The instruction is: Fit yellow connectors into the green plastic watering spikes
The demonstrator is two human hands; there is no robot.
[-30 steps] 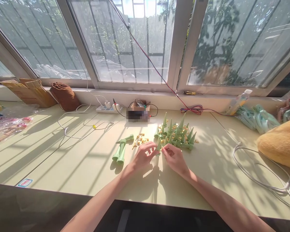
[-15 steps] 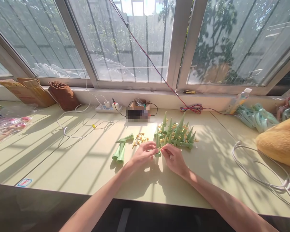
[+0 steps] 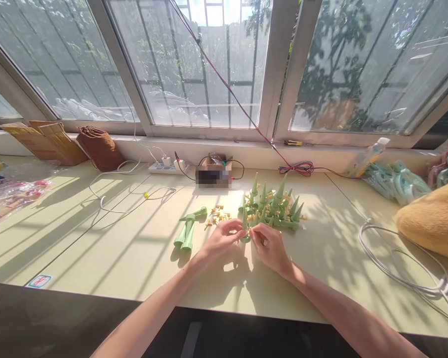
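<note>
An upright green plastic watering spike (image 3: 245, 218), pointed end up, is between my two hands. My left hand (image 3: 224, 236) grips its lower part from the left, fingers closed. My right hand (image 3: 269, 244) pinches a small yellow valve (image 3: 250, 230) at the spike's right side; fingers cover most of it. Right behind stands a cluster of green spikes (image 3: 278, 196) with yellow valves in them. Left of my hands, several loose yellow valves (image 3: 217, 215) are scattered. Farther left lie a few bare green spikes (image 3: 187, 233), piled across one another.
A small cardboard box (image 3: 218, 161) and a power strip (image 3: 167, 168) stand by the window sill. White cables (image 3: 123, 211) cross the table (image 3: 142, 258) on the left; a coiled cable (image 3: 381, 258) and a furry yellow-brown object (image 3: 433, 216) are at right.
The view has shifted very slightly. Both hands stay at the spike, with only tiny finger movement.
</note>
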